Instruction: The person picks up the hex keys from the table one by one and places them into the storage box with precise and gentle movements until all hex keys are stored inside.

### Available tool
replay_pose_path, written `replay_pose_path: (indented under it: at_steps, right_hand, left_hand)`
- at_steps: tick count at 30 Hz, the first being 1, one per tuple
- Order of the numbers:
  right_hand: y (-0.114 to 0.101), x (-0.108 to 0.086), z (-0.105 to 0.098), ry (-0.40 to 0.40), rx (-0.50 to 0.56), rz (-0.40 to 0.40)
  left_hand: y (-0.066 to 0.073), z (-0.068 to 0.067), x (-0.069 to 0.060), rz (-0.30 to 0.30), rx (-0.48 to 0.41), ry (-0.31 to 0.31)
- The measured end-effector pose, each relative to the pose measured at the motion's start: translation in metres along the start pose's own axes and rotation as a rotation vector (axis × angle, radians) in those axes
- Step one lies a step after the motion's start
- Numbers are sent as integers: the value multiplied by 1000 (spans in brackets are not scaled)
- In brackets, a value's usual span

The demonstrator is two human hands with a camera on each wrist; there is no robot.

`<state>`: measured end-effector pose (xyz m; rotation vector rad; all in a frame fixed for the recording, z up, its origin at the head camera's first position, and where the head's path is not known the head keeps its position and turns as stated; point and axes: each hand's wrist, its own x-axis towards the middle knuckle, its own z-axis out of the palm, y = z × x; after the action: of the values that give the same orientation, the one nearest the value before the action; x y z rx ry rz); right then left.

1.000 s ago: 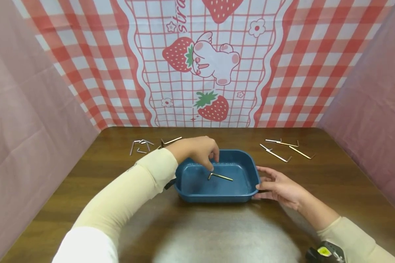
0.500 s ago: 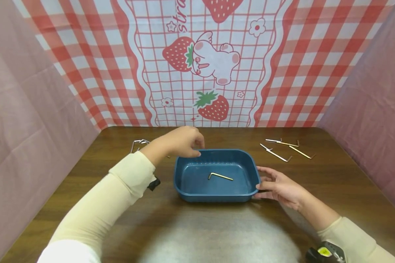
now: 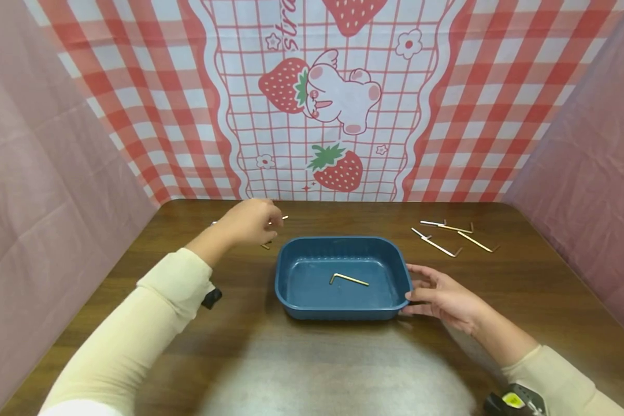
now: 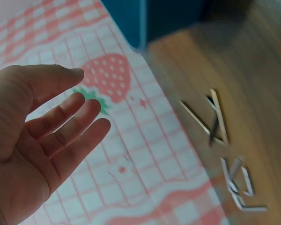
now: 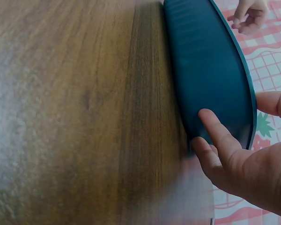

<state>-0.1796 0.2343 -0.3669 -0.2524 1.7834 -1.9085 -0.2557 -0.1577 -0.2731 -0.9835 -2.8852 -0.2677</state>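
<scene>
Nearest us, the right hand (image 3: 442,297) rests fairly straight fingers against the right end of the blue tray (image 3: 343,314) rather than clasping it. If it pushed unevenly, we judge, the tray could slide on the table (image 3: 343,358) and the lone L-shaped key (image 3: 351,279) lying inside could skid. Farther off, the left hand (image 3: 252,222) hangs loosely open, holding nothing, near the tray's far left corner. A hasty reach there could catch two at once, since the gold and dark keys (image 4: 219,117) cross and the silver keys (image 4: 238,201) lie jumbled. Among the keys at the right (image 3: 475,241), some appear to overlap, so lifting one might nudge another.

Against a second ago, we find tray, right hand and lone key practically unmoved; the left hand, then over the tray, is now beyond its left side, partly hiding the keys there.
</scene>
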Motion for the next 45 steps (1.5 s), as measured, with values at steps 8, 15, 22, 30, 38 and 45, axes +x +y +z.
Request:
replay_pose_path:
  at_steps: [8, 15, 22, 30, 38, 45]
  right_hand:
    - [1, 0, -1, 0, -13, -3]
    - [1, 1, -1, -4, -8, 7]
    - [2, 1, -1, -3, -6, 2]
    - [2, 1, 0, 14, -12, 1]
    - [3, -1, -1, 7, -10, -3]
    - [3, -1, -2, 4, -3, -6]
  left_hand:
    - [-43, 11, -14, -84, 55, 87]
    - [-72, 19, -26, -212, 80, 79]
    - [-91, 24, -38, -289, 62, 84]
    - [-112, 40, -48, -391, 16, 118]
    - [-127, 50, -53, -491, -56, 140]
    - [-136, 55, -50, -542, -84, 133]
